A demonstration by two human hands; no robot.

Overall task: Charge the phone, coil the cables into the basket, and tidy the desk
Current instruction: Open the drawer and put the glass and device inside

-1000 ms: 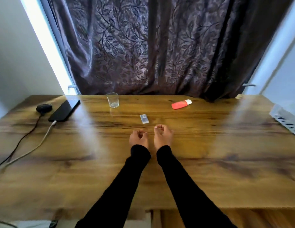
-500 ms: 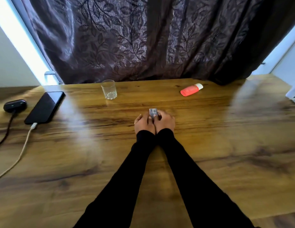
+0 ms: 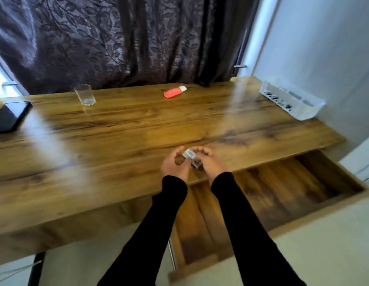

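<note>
Spanning the room, wooden desk [image 3: 121,129] fronts dark curtain [image 3: 117,38].

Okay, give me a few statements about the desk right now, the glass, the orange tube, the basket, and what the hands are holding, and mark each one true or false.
1. The glass stands upright near the back of the desk. True.
2. The orange tube stands on its cap. False: it lies on its side.
3. Both the left hand and right hand hold a small clear box. True.
4. The white basket sits at the desk's left end. False: it is at the right end, by the wall.
5. The drawer under the desk is closed. False: it is pulled open.
</note>
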